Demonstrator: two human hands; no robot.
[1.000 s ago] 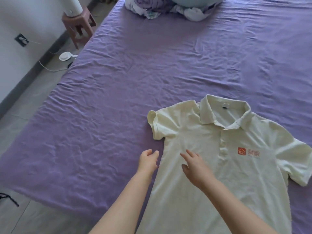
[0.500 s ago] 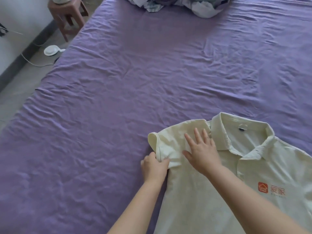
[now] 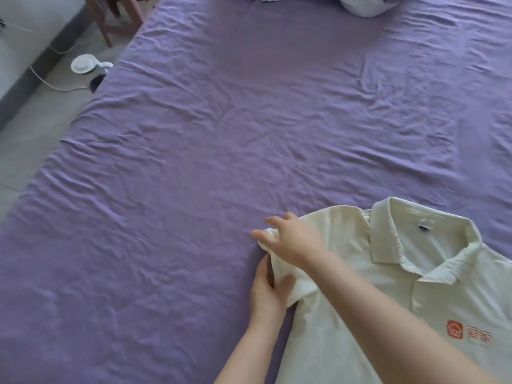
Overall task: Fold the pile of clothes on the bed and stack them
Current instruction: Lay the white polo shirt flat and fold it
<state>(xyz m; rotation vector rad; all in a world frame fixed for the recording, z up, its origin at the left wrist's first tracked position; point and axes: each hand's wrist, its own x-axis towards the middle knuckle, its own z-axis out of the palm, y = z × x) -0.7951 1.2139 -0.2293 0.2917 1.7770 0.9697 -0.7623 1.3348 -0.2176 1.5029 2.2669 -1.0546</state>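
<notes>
A cream polo shirt (image 3: 388, 300) lies front-up on the purple bed sheet (image 3: 221, 134), at the near right part of the bed; its collar (image 3: 388, 231) is open and an orange logo (image 3: 468, 333) shows on the chest. The right hand (image 3: 293, 241) reaches across to the shirt's sleeve (image 3: 291, 275); its grip seems to hold the outer end of the sleeve, with fingers spread and partly curled over the cloth (the image is blurred here, so the exact pinch is not clear). The left hand (image 3: 270, 292) is just below the right hand, touching the sleeve; its thumb lies over the sleeve's hem and the fingers go under the cloth, so its grip holds the sleeve edge. The collar is to the right of both hands; the logo is further right and nearer to the person. Far beyond the hands, at the top edge of the bed, a pile of other clothes (image 3: 365, 6) is partly visible. On the floor to the left of the bed there are a white round device (image 3: 84, 63) with a cable, and the legs of a brown stool (image 3: 110, 20).
</notes>
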